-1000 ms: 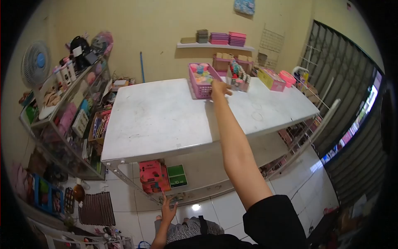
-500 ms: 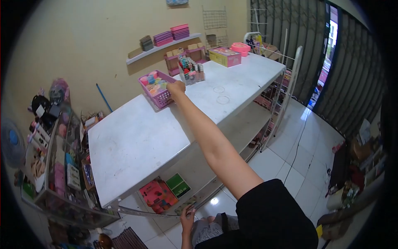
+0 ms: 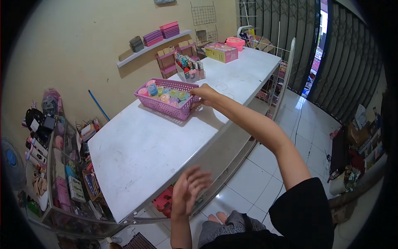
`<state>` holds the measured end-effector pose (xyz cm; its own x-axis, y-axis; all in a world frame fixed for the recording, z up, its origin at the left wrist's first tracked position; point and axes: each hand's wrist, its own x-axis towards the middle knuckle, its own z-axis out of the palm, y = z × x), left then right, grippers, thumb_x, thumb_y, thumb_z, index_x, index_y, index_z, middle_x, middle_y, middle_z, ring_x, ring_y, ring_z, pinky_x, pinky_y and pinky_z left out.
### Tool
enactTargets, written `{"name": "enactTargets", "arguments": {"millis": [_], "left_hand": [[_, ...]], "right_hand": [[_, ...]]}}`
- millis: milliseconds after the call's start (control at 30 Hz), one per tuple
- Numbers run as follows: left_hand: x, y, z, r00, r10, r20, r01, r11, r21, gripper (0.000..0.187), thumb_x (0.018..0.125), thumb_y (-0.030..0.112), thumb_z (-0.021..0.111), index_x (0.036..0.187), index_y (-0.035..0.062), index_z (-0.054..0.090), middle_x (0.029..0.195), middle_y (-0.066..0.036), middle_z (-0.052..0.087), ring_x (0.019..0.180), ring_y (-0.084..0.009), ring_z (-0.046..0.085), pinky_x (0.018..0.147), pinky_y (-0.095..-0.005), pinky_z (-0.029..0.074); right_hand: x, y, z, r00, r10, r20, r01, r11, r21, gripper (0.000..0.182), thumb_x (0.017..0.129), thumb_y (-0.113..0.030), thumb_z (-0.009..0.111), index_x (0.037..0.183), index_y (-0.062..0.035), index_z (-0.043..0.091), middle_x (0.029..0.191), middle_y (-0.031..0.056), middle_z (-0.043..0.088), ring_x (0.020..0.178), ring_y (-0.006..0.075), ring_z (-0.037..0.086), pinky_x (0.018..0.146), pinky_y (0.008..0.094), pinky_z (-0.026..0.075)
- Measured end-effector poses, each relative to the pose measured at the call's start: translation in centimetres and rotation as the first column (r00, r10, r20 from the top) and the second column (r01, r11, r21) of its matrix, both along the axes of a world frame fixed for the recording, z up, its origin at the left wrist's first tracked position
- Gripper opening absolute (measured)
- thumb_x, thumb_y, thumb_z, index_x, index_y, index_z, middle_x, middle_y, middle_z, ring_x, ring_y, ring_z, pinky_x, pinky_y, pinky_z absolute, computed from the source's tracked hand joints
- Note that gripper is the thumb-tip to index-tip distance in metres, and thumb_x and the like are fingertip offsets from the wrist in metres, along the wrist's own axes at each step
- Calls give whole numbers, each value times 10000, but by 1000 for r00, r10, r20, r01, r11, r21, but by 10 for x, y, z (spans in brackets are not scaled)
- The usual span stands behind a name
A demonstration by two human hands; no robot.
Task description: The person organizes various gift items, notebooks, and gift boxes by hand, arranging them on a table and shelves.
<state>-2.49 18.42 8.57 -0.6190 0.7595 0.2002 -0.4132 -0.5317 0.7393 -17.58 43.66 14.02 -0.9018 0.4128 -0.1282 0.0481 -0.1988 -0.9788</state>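
Note:
A purple plastic basket (image 3: 166, 108), its sides full of small holes, is lifted slightly over the white table (image 3: 141, 145), its shadow falling just below it. Several small round pots (image 3: 164, 95) in pink, blue, yellow and green lie inside. My right hand (image 3: 203, 96) grips the basket's right end, thumb over the rim and fingers underneath. In front of the table's near edge my left hand (image 3: 190, 189) is raised, fingers spread and a little blurred, with nothing in it.
Behind the basket stands a clear rack of small bottles (image 3: 190, 68). Farther back are a pink-and-yellow box (image 3: 222, 53) and a pink round container (image 3: 235, 42). A wall shelf (image 3: 153, 49) carries stacked baskets. A glass display case (image 3: 62, 166) stands at left.
The basket has come nearer and swung round so its long side faces me, with my right hand holding it. My left hand has risen from low by my legs and opened.

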Motion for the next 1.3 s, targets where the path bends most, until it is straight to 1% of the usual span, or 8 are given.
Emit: {"name": "enactTargets", "arguments": {"millis": [167,233,367,733,967,1033,1133,1300], "left_hand": [[-27,53,15,991,34,126,-28,998,-52,547,787,271,432,1175,-38,202,1152,-247,290,1043,-303,365,854,-321,322],[-26,69,16,860,474,-190,-506,842,-187,610,786,246,452,1205,-25,102,1238,-209,141,1140,-289,218,921,-330,210],[-46,97,10,592,767,-248,-798,516,-311,671,766,274,478,1240,29,71,1267,-138,128,1169,-214,138,947,-305,67],[-16,164,15,600,772,-210,-790,613,-7,654,686,41,448,1240,68,102,1163,-129,289,1036,-213,363,799,-295,378],[62,227,37,599,777,-192,-780,621,77,732,597,-14,400,1247,27,65,1234,-168,196,1113,-259,273,899,-321,266],[79,247,31,619,767,-172,-762,639,105,744,561,-12,385,1241,17,84,1220,-178,215,1105,-270,285,894,-332,283],[109,283,30,772,633,-64,-626,774,94,793,487,16,386,1227,1,100,1199,-185,234,1097,-290,292,896,-350,293],[137,348,6,823,532,-199,-545,838,-9,754,490,108,410,1190,-38,169,1112,-172,331,1025,-262,371,869,-318,316]], "right_hand": [[52,9,-6,998,27,-50,-27,1000,0,255,640,-35,526,797,152,450,757,168,511,628,269,551,421,329,509],[71,13,-5,999,20,-36,-19,999,28,222,632,-41,530,752,138,473,736,155,515,597,244,550,413,325,506],[110,20,-6,995,99,2,-99,994,52,176,627,-42,523,711,111,498,670,135,520,554,219,549,416,317,502],[176,46,-10,989,117,-90,-99,978,182,326,615,-89,534,834,121,413,706,173,525,526,227,558,407,309,484],[257,108,1,978,190,-85,-145,915,375,417,661,-168,557,925,65,333,768,158,500,668,148,537,487,248,471],[284,121,-5,984,17,-179,105,756,647,433,659,-207,586,925,36,346,794,129,480,654,117,512,504,232,436],[326,145,-15,972,-97,-212,211,757,618,485,653,-252,586,937,51,334,823,190,440,710,255,503,599,328,407],[382,190,-29,932,-299,-203,362,774,520,471,661,-243,600,958,28,355,821,160,457,707,232,516,582,300,413]]}}
